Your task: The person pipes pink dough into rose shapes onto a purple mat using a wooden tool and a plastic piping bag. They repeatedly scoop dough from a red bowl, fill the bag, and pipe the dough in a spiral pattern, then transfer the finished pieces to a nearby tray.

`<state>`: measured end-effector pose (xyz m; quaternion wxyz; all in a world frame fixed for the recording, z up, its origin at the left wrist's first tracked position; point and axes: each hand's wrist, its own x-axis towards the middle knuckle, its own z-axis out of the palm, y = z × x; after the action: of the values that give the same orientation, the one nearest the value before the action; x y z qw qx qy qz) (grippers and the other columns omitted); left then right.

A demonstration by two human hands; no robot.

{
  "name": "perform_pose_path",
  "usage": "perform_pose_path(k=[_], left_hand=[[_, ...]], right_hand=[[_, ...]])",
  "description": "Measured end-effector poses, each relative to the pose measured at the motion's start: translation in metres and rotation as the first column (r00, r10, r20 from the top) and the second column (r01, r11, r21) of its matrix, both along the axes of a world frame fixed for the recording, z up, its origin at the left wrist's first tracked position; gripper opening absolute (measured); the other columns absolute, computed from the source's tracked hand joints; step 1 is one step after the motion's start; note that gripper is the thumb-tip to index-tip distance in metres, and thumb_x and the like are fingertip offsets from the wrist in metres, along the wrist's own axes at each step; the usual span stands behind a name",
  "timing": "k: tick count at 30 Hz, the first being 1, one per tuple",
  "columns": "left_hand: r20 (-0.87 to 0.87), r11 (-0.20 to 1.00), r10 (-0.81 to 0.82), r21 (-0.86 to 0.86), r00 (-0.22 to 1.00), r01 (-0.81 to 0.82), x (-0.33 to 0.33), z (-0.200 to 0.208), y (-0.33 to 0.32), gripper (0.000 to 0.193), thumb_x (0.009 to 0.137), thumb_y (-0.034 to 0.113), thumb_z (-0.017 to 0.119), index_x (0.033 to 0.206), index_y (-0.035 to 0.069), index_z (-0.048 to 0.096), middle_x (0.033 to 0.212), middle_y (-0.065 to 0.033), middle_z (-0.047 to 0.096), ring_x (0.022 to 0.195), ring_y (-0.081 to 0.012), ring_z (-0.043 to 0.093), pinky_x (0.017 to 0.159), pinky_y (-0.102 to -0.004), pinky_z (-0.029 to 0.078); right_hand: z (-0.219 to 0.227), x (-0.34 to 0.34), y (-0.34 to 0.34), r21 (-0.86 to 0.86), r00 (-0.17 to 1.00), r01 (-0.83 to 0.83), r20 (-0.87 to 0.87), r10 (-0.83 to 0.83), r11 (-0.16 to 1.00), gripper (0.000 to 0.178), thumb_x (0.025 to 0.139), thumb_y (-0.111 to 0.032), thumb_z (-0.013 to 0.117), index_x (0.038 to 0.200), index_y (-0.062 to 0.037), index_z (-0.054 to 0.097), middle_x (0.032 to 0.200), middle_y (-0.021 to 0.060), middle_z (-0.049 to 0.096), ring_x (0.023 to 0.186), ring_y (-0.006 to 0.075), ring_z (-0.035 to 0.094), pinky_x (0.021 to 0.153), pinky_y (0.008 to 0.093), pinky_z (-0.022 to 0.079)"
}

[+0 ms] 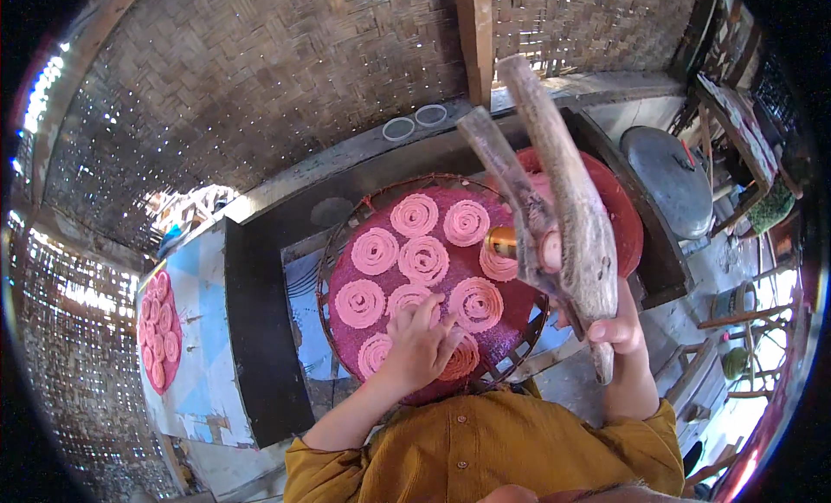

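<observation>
Through the head camera I look down on a round purple-red tray (517, 309) with a dark woven rim, its face set with pink coils (424, 260). My left hand (417, 351) is over the near coils, fingers loosely spread and grasping nothing I can make out. My right hand (616, 334) is clenched on the lower end of a forked wooden press (590, 243), which stands tilted above the tray's right side, its brass-coloured tube (500, 241) over a coil. Beyond the press I have a red basin (625, 210), then a large grey lid (665, 184). To my left, a worn blue-and-white board (203, 330) carries a smaller cluster of pink rounds (159, 332). Two pale rings (399, 129) lie on the back ledge (346, 161), below a woven wall (286, 70) pricked with daylight and a wooden post (474, 40).
</observation>
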<state>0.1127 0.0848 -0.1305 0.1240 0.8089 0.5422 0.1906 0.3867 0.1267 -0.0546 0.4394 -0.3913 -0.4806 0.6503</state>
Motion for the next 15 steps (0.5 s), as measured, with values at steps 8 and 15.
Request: perform_pose_path(k=[8,15], left_hand=[[-0.271,0.999,-0.041,-0.012,0.962,0.039,0.005,0.011,-0.010,0.053,0.078,0.039,0.058,0.123,0.012,0.049,0.135,-0.0111,0.030,0.109,-0.0352,0.036,0.089,-0.0465,0.028],[-0.330,0.998,-0.056,-0.047,0.942,0.042,0.006,0.013,-0.012,0.059,0.077,0.042,0.058,0.128,0.015,0.043,0.139,-0.0101,0.025,0.113,-0.0378,0.036,0.090,-0.0515,0.027]], right_hand=[[0.010,0.025,-0.016,0.057,0.977,0.213,-0.038,-0.212,0.975,0.079,0.047,-0.040,0.069,0.106,0.0105,0.051,0.087,0.0142,0.060,0.069,0.0200,0.059,0.060,0.0277,0.047],[0.003,0.048,-0.037,0.059,0.951,0.306,0.024,-0.307,0.950,0.078,0.046,-0.043,0.065,0.103,0.0084,0.054,0.084,0.0138,0.060,0.068,0.0193,0.059,0.059,0.0280,0.046]])
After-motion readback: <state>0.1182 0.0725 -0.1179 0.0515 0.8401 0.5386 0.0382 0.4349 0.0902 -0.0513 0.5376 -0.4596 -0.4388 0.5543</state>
